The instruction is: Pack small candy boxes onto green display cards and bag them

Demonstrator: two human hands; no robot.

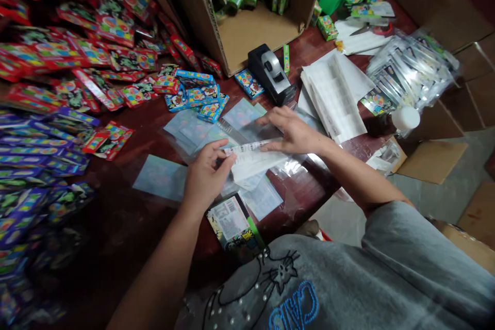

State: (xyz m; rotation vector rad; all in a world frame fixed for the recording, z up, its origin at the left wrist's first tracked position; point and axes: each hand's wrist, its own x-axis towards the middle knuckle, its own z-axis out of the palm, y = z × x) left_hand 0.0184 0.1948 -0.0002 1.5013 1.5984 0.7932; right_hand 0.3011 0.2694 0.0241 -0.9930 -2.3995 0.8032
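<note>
A white printed paper strip (251, 161) is held above the table by its left end, pinched between the thumb and fingers of my left hand (207, 172). My right hand (292, 131) rests over the strip's right part, fingers spread, with the thumb touching its top edge. Beneath both hands lie clear plastic sleeves and pale blue cards (160, 178). Nearer my body is a black and green printed card (235, 224) with a barcode label. Beyond my right hand stands a black tape dispenser (273, 75).
Red boxes (116, 28) and purple boxes (34, 149) are heaped at left. Small blue boxes (201, 94) lie behind my hands. A cardboard box (255, 33) stands at the back. Label sheets (334, 95), a white-capped bottle (404, 118) and bagged packs (410, 69) are at right.
</note>
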